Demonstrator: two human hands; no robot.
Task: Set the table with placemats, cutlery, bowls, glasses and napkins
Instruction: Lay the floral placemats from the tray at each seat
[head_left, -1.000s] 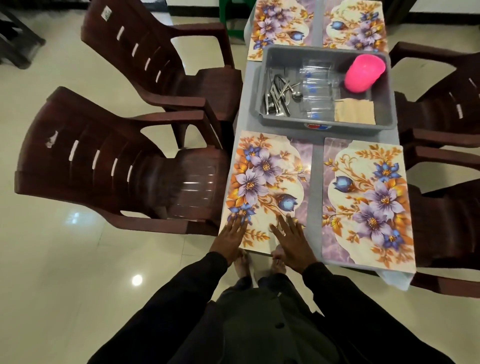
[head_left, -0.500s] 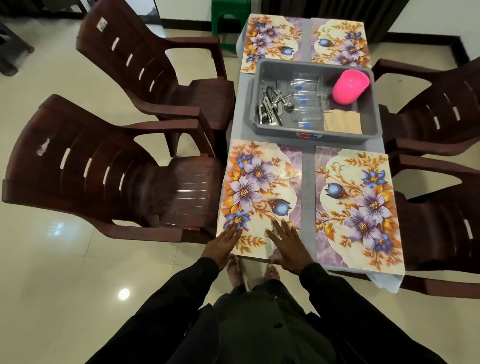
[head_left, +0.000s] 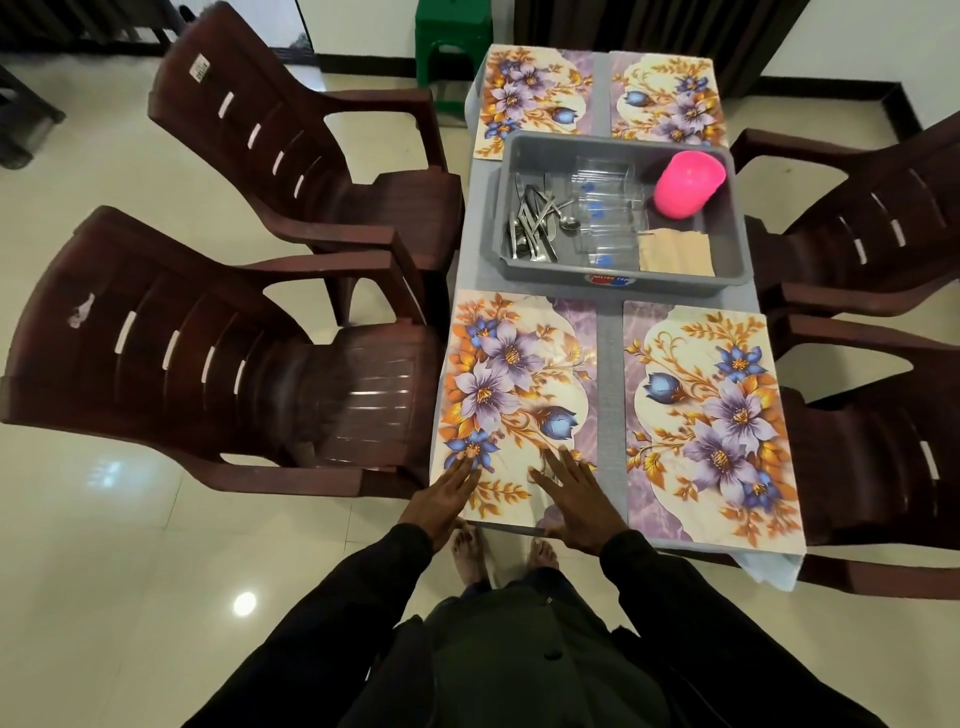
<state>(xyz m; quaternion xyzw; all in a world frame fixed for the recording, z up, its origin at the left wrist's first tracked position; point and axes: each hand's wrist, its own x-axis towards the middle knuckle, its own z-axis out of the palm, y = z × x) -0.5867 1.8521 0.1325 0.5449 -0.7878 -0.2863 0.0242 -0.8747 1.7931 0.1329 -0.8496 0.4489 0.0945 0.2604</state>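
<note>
Both left hand (head_left: 441, 499) and right hand (head_left: 582, 509) press the mat (head_left: 519, 364).
Your fingers (head_left: 466, 467) lie straight, gripping nothing, at the bench (head_left: 609, 395) edge; chairs (head_left: 208, 364) alongside.

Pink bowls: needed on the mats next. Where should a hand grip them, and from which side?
Probably across the rounded body, from above and the left: the pink bowls lean tilted in the far right corner of the grey tub, by its wall.

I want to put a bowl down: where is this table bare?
The near right placemat is bare; so is the near left placemat beyond the left hand and right hand on its near edge. The grey tub behind them is crowded.
</note>
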